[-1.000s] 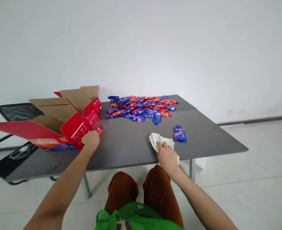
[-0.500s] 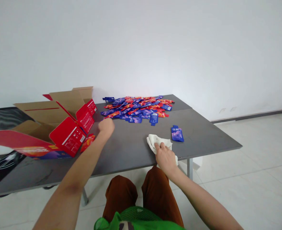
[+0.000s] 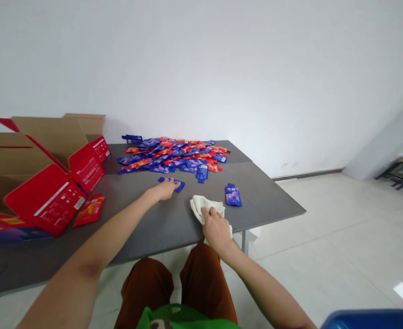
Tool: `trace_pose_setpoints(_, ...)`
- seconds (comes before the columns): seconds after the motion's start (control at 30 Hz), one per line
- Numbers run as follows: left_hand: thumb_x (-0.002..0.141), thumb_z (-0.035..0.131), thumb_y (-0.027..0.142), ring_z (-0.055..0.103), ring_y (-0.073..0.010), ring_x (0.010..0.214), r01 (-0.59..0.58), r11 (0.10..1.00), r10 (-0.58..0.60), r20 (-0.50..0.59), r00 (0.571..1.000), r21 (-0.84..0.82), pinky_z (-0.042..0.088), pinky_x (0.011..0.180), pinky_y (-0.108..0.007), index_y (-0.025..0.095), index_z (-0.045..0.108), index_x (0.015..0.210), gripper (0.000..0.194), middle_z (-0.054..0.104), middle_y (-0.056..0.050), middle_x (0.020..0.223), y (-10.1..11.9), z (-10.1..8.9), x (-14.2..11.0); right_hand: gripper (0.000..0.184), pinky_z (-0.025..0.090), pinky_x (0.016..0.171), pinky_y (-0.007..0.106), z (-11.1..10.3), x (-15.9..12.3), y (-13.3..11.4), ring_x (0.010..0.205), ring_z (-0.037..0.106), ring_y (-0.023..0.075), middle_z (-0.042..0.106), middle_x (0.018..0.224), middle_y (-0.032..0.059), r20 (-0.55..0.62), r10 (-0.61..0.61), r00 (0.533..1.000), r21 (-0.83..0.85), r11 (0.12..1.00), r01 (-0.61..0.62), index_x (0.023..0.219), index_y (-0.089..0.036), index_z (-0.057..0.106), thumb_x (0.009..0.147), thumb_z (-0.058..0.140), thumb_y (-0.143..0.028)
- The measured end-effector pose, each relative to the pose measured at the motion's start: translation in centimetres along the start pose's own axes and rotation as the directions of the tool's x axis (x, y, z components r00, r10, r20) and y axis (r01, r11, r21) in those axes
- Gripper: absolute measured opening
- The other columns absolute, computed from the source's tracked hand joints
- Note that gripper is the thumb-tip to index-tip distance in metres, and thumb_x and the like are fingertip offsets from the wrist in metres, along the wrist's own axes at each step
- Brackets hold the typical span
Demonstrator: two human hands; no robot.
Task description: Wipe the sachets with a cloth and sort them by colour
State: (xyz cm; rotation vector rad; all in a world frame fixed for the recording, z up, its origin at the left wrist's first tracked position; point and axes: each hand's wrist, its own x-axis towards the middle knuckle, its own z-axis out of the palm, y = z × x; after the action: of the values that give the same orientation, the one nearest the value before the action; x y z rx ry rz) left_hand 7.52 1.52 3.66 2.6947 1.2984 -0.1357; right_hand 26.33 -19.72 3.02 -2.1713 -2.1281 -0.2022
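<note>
Resting on a cloth (image 3: pixel 198 208) at lower centre, the right hand (image 3: pixel 217 230) bends its fingers over it; whether they pinch it I cannot tell. The box (image 3: pixel 55 198) at left is cut off by the frame. Mid-frame, the left hand (image 3: pixel 163 191) is the nearer to a blue sachet (image 3: pixel 180 186), which lies on the table (image 3: pixel 163 228) directly under its fingers, long axis running sideways and dipping rightward. The fingers hide the sachet's middle, so how far that grip is closed cannot be told. Upper centre, the pile's (image 3: pixel 184 156) overlapping packets hide one another.
</note>
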Motion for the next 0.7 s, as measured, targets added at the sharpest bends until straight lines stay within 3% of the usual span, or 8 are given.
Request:
trace_pose_setpoints(0.13, 0.061, 0.038, -0.008, 0.011, -0.0202, 0.141, -0.384, 0.907, 0.406, 0.113, 0.907, -0.173, 0.015, 0.113, -0.04, 0.027, 0.045, 0.136, 0.083, 0.018, -0.003, 0.153, -1.5, -0.7, -6.7, 0.045, 0.046, 0.067, 0.027, -0.3, 1.9, 0.4, 0.088, 0.06, 0.0198, 0.054, 0.106, 0.0076, 0.069, -0.063, 0.996, 0.022, 0.998, 0.062, 0.131, -0.033, 0.044, 0.089, 0.04, -0.017)
trace_pose_setpoints(0.23, 0.061, 0.037, -0.008, 0.014, -0.0188, 0.141, -0.458, 0.844, 0.487, 0.041, 0.872, -0.28, 0.016, 0.114, -0.038, 0.029, 0.06, 0.122, 0.075, 0.018, 0.003, 0.152, -1.8, -0.2, -10.7, 0.048, 0.045, 0.069, 0.027, -0.4, 3.3, 0.1, 0.09, 0.059, 0.0197, 0.053, 0.11, 0.0068, 0.083, -0.082, 0.993, 0.016, 0.997, 0.081, 0.134, -0.037, 0.041, 0.089, 0.042, -0.02)
trace_pose_setpoints(0.33, 0.063, 0.035, -0.007, 0.023, -0.0178, 0.139, -0.3, 0.921, 0.258, -0.187, 0.948, -0.25, 0.021, 0.113, -0.038, 0.025, 0.06, 0.122, 0.072, 0.024, 0.001, 0.152, -0.8, 1.3, -14.3, 0.052, 0.044, 0.071, 0.025, -0.6, 3.8, -0.5, 0.095, 0.057, 0.019, 0.052, 0.114, 0.0069, 0.061, -0.188, 0.98, 0.031, 0.982, 0.186, 0.136, -0.036, 0.039, 0.088, 0.043, -0.017)
trace_pose_setpoints(0.37, 0.065, 0.034, -0.006, 0.026, -0.0174, 0.138, -0.214, 0.95, 0.142, -0.295, 0.945, -0.229, 0.023, 0.113, -0.038, 0.023, 0.058, 0.125, 0.071, 0.028, -0.001, 0.15, 0.0, 1.9, -15.4, 0.053, 0.044, 0.072, 0.025, -0.7, 3.8, -0.8, 0.096, 0.056, 0.0187, 0.052, 0.114, 0.0068, 0.052, -0.26, 0.964, 0.046, 0.965, 0.258, 0.136, -0.036, 0.039, 0.087, 0.043, -0.015)
trace_pose_setpoints(0.47, 0.071, 0.036, -0.001, 0.04, -0.0191, 0.129, 0.025, 0.98, -0.132, -0.551, 0.824, -0.197, 0.032, 0.108, -0.039, 0.017, 0.058, 0.124, 0.061, 0.045, -0.006, 0.141, 3.3, 4.0, -18.5, 0.053, 0.043, 0.075, 0.024, -1.1, 3.3, -1.9, 0.098, 0.053, 0.0178, 0.052, 0.113, 0.0065, 0.034, -0.519, 0.854, 0.099, 0.852, 0.514, 0.136, -0.034, 0.041, 0.087, 0.042, -0.013)
trace_pose_setpoints(0.53, 0.075, 0.039, 0.003, 0.047, -0.0221, 0.122, 0.131, 0.975, -0.215, -0.588, 0.78, -0.182, 0.037, 0.104, -0.04, 0.015, 0.062, 0.117, 0.05, 0.055, -0.009, 0.131, 5.7, 5.4, -19.8, 0.051, 0.043, 0.078, 0.025, -1.2, 3.2, -2.9, 0.098, 0.052, 0.0173, 0.051, 0.115, 0.006, 0.028, -0.648, 0.761, 0.112, 0.758, 0.642, 0.135, -0.035, 0.042, 0.088, 0.041, -0.014)
trace_pose_setpoints(0.6, 0.076, 0.041, 0.005, 0.052, -0.0239, 0.115, 0.218, 0.962, -0.274, -0.545, 0.792, -0.167, 0.039, 0.1, -0.039, 0.013, 0.065, 0.111, 0.043, 0.062, -0.011, 0.12, 7.8, 6.4, -20.2, 0.05, 0.043, 0.08, 0.027, -1.2, 3.2, -4.0, 0.099, 0.051, 0.0174, 0.047, 0.12, 0.0055, 0.019, -0.709, 0.705, 0.107, 0.702, 0.704, 0.134, -0.038, 0.042, 0.09, 0.04, -0.015)
trace_pose_setpoints(0.7, 0.076, 0.04, 0.003, 0.054, -0.0233, 0.111, 0.326, 0.93, -0.367, -0.452, 0.813, -0.167, 0.039, 0.099, -0.035, 0.013, 0.067, 0.107, 0.042, 0.064, -0.013, 0.114, 9.7, 6.8, -19.8, 0.052, 0.044, 0.081, 0.027, -1.2, 3.5, -5.2, 0.104, 0.048, 0.0182, 0.043, 0.125, 0.0051, 0.013, -0.696, 0.718, 0.094, 0.716, 0.692, 0.134, -0.04, 0.041, 0.089, 0.04, -0.014)
